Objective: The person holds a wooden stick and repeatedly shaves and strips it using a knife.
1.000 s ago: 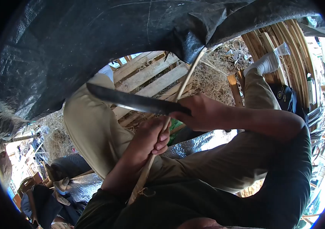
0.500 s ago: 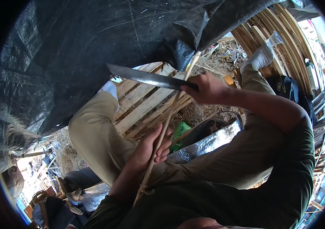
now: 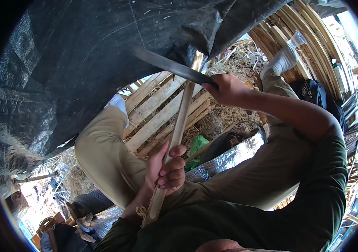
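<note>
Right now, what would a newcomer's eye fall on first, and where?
Probably the long dark blade in the right hand, crossing the pale wooden strip near its upper end. The left hand grips that strip lower down, just below mid-view. A large black sheet spreads across the upper left.

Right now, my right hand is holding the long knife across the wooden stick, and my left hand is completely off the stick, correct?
Not quite: your left hand is not off the stick. The head view shows it wrapped around the wooden stick, while your right hand holds the long knife across it.
</note>
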Available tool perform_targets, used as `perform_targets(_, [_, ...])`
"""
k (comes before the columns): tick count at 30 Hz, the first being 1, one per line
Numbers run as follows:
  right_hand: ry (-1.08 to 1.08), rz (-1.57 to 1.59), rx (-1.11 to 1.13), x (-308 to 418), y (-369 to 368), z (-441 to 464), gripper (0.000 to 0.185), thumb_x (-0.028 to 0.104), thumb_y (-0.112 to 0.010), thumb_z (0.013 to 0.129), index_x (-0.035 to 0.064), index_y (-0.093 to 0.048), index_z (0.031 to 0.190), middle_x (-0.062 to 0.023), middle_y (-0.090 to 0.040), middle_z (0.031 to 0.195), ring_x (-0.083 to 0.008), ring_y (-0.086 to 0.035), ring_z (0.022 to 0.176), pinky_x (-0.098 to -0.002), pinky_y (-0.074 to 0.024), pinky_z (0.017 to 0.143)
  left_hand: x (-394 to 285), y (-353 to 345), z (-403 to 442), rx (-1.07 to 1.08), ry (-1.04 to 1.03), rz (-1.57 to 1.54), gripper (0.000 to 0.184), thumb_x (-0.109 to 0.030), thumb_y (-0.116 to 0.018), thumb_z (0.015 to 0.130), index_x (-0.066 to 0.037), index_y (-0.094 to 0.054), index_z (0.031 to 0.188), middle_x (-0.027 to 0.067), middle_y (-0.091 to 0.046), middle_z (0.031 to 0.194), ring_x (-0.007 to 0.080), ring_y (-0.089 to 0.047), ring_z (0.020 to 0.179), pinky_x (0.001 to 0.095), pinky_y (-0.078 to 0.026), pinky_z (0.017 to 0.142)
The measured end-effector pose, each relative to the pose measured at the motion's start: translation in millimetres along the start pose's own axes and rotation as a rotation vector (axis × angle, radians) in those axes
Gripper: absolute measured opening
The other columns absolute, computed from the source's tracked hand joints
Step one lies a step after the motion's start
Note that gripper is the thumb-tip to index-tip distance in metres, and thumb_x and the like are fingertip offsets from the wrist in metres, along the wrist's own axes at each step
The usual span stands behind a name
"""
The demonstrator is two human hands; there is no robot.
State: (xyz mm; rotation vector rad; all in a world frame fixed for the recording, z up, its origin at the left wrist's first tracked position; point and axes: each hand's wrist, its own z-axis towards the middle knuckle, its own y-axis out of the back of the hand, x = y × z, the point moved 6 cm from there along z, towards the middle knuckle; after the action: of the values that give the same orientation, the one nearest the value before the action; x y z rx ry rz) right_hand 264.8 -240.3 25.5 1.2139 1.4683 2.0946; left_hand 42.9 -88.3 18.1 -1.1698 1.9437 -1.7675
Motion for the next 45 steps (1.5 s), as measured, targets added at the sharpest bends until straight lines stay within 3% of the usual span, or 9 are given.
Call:
perform_targets(8, [-0.263, 0.146, 0.214, -16, -2, 11, 0.038, 0.037, -0.059, 0.1, 0.0006, -0.069, 0.093, -0.015, -0.061, 0.061, -0.0265, -0.064, 0.054, -0.043, -0.0501, 0.054, -1, 0, -3, -0.037, 0.046, 0.035, 0.038, -0.051, -0.033, 0.106, -0.017, -0.043, 0.093, -0.0042, -0.036, 0.05, 0.0069, -0.031, 0.03, 0.0212, -0.024, 0.029])
perform_targets(9, [-0.018, 0.086, 0.135, 5, -1, 8, 0.039, 0.037, -0.058, 0.101, 0.0005, -0.068, 0.092, -0.0142, -0.062, 0.061, -0.0262, -0.063, 0.053, -0.0427, -0.0498, 0.053, 1, 3, -5, -0.057, 0.05, 0.043, 0.038, -0.051, -0.033, 0.106, -0.017, -0.043, 0.093, -0.0043, -0.035, 0.049, 0.0068, -0.03, 0.03, 0.0213, -0.024, 0.029])
perform_targets(20, [-0.161, 0.04, 0.442, 18, -17, -7, 0.042, 0.042, -0.049, 0.102, 0.0065, -0.071, 0.108, -0.0181, -0.068, 0.076, -0.0334, -0.072, 0.074, -0.0499, -0.0562, 0.072, 8, 11, -6, -0.234, 0.113, 0.203, 0.04, -0.054, -0.036, 0.104, -0.018, -0.044, 0.091, -0.006, -0.033, 0.048, 0.0062, -0.027, 0.031, 0.0215, -0.021, 0.03])
perform_targets(22, [0.043, 0.074, 0.312, 24, -16, -4, 0.033, 0.035, -0.059, 0.1, 0.0046, -0.071, 0.097, -0.0177, -0.065, 0.067, -0.0338, -0.067, 0.059, -0.0465, -0.0519, 0.058, 5, 15, -7, -0.272, 0.089, 0.237, 0.04, -0.054, -0.036, 0.105, -0.018, -0.044, 0.091, -0.0063, -0.032, 0.048, 0.0061, -0.027, 0.031, 0.0213, -0.021, 0.03])
perform_targets(28, [-0.405, 0.118, 0.359, -12, -3, 1, 0.038, 0.038, -0.052, 0.104, 0.0059, -0.071, 0.104, -0.012, -0.064, 0.062, -0.0231, -0.062, 0.05, -0.0412, -0.0478, 0.049, -4, 9, -9, -0.323, 0.042, 0.343, 0.04, -0.055, -0.036, 0.105, -0.018, -0.044, 0.091, -0.0069, -0.031, 0.048, 0.006, -0.026, 0.031, 0.0212, -0.021, 0.03])
perform_targets(31, [0.013, 0.114, 0.518, 52, -18, -11, 0.049, 0.044, -0.043, 0.105, 0.0014, -0.068, 0.107, -0.0165, -0.065, 0.068, -0.0288, -0.07, 0.068, -0.0457, -0.0561, 0.064, -5, 8, -8, -0.318, 0.034, 0.371, 0.039, -0.055, -0.037, 0.104, -0.019, -0.045, 0.092, -0.0071, -0.032, 0.048, 0.0058, -0.026, 0.031, 0.021, -0.022, 0.031])
perform_targets(34, [-0.019, 0.197, 0.341, 30, -28, -2, 0.036, 0.032, -0.061, 0.1, -0.0015, -0.067, 0.087, -0.0154, -0.058, 0.057, -0.0258, -0.061, 0.047, -0.0412, -0.0471, 0.047, -13, 10, -13, -0.362, -0.002, 0.408, 0.038, -0.054, -0.036, 0.105, -0.019, -0.045, 0.093, -0.007, -0.032, 0.049, 0.0057, -0.027, 0.032, 0.0207, -0.023, 0.033])
perform_targets(38, [-0.451, 0.194, 0.368, -3, -13, 3, 0.038, 0.035, -0.057, 0.102, 0.0013, -0.069, 0.089, -0.0137, -0.06, 0.058, -0.0248, -0.062, 0.05, -0.0408, -0.0474, 0.048, -18, 7, -17, -0.387, -0.049, 0.493, 0.036, -0.051, -0.034, 0.106, -0.019, -0.046, 0.095, -0.0069, -0.033, 0.05, 0.006, -0.028, 0.033, 0.0204, -0.025, 0.035])
perform_targets(45, [0.085, 0.14, 0.211, 41, -15, 0, 0.033, 0.032, -0.061, 0.1, 0.0019, -0.068, 0.088, -0.0136, -0.061, 0.059, -0.0273, -0.062, 0.049, -0.0417, -0.0461, 0.044, -24, 5, -20, -0.422, -0.096, 0.492, 0.034, -0.047, -0.031, 0.107, -0.019, -0.046, 0.095, -0.0069, -0.034, 0.05, 0.0064, -0.028, 0.033, 0.0214, -0.025, 0.034])
